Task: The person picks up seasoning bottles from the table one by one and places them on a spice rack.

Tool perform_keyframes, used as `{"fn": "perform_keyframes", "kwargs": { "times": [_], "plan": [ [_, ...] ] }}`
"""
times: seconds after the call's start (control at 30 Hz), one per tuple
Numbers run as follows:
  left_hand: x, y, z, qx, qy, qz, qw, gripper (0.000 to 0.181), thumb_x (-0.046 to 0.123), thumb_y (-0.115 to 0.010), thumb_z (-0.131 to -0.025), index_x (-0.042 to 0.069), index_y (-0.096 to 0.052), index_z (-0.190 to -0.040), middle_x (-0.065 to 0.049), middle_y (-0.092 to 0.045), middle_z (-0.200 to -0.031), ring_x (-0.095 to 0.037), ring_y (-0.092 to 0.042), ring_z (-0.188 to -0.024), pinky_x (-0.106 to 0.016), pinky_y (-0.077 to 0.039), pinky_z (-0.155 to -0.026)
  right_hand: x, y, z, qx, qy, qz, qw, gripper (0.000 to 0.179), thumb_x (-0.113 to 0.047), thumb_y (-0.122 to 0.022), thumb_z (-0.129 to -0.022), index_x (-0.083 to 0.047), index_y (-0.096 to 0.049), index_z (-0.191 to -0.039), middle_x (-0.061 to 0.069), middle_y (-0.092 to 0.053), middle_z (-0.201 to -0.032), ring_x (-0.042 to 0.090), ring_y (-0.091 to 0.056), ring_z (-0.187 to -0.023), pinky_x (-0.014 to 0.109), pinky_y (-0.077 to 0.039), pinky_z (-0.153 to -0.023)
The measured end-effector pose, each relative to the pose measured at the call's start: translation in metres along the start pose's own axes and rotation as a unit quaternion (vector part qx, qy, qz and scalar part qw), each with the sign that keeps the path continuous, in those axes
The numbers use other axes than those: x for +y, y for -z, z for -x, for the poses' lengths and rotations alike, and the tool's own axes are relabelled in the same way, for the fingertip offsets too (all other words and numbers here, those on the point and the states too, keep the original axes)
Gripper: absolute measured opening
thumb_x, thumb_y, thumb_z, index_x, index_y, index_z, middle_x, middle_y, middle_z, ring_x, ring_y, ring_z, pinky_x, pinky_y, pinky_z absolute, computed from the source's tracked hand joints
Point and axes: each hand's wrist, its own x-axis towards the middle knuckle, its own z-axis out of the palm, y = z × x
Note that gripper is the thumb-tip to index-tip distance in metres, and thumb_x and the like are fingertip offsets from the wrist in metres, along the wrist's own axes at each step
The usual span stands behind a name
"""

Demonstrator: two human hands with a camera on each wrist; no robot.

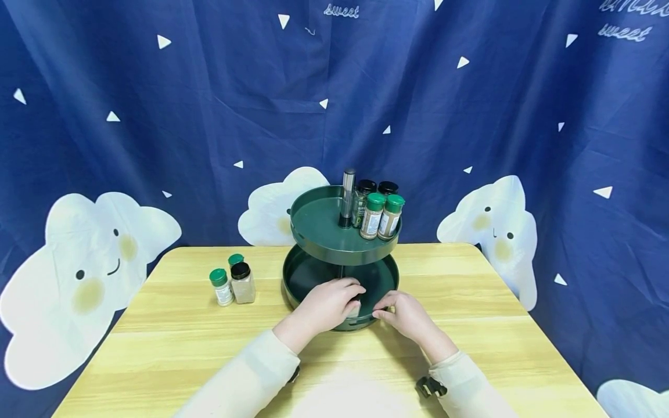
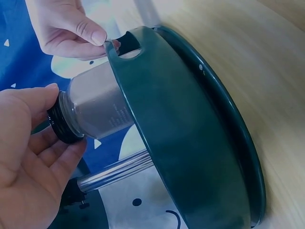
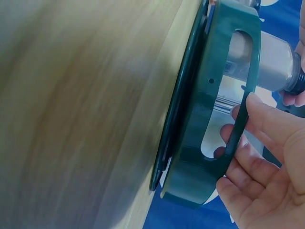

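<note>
My left hand [image 1: 329, 303] reaches into the lower tray of a dark green two-tier turntable. It grips a clear square spice jar [image 2: 97, 102] by its black lid [image 2: 61, 119]. The jar stands inside the lower tray wall [image 2: 162, 114], pale powder in it. At the front right of that tray, my right hand [image 1: 410, 316] pinches the rim beside an oval handle cutout [image 3: 238, 47], thumb outside and fingertips through the slot. The upper tray [image 1: 321, 217] bears two green-lidded shakers [image 1: 371, 220] and two black-lidded jars [image 1: 359, 212] on its right side.
Left of the turntable on the wooden table [image 1: 172, 325] stand a black-lidded jar [image 1: 243, 287], a green-lidded shaker [image 1: 223, 291] and another green-lidded container [image 1: 236, 259], partly hidden. A metal post [image 1: 348, 197] rises through the upper tray. A blue curtain [image 1: 251, 87] hangs behind.
</note>
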Motion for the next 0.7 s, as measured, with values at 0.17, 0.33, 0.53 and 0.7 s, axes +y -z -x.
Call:
{"fn": "perform_keyframes", "kwargs": {
  "times": [0.17,0.33,0.53,0.7],
  "plan": [
    [0.0016,0.0,0.0003,-0.005,0.005,-0.003,1.0,0.03,0.027,-0.062,-0.1,0.015,-0.068,-0.128,-0.003,-0.063,-0.133,-0.019,-0.062,-0.12,-0.032,-0.052,-0.099,-0.0002,0.0,0.0003,0.001,0.002,0.004,1.0,0.005,-0.019,-0.079,-0.086,-0.014,-0.079,-0.086,-0.007,-0.069,-0.087,0.018,-0.068,-0.085,0.035,-0.057,-0.078],
    [0.0024,-0.0009,0.0017,-0.003,0.008,-0.004,1.0,0.03,0.027,-0.059,-0.102,0.016,-0.068,-0.129,-0.003,-0.061,-0.137,-0.02,-0.059,-0.124,-0.032,-0.051,-0.102,0.0007,-0.0005,0.001,0.001,0.002,0.002,1.0,0.004,-0.018,-0.079,-0.086,-0.014,-0.079,-0.086,-0.008,-0.069,-0.087,0.018,-0.068,-0.085,0.036,-0.057,-0.079],
    [0.0021,0.0017,0.0038,0.022,0.002,-0.009,0.9997,0.029,0.027,-0.058,-0.102,0.016,-0.069,-0.127,-0.002,-0.061,-0.136,-0.019,-0.059,-0.124,-0.032,-0.05,-0.103,0.0011,-0.0003,0.0008,0.003,0.004,-0.002,1.0,0.004,-0.018,-0.079,-0.086,-0.013,-0.079,-0.086,-0.008,-0.068,-0.087,0.017,-0.068,-0.085,0.035,-0.057,-0.08],
    [0.002,0.0067,0.0081,0.031,0.001,-0.007,0.9995,0.029,0.027,-0.058,-0.102,0.016,-0.069,-0.127,-0.002,-0.061,-0.136,-0.02,-0.058,-0.125,-0.032,-0.049,-0.104,0.0011,-0.0004,0.0009,0.004,0.009,-0.001,1.0,0.005,-0.018,-0.079,-0.086,-0.014,-0.079,-0.086,-0.008,-0.069,-0.087,0.017,-0.068,-0.085,0.035,-0.057,-0.08]
  ]
}}
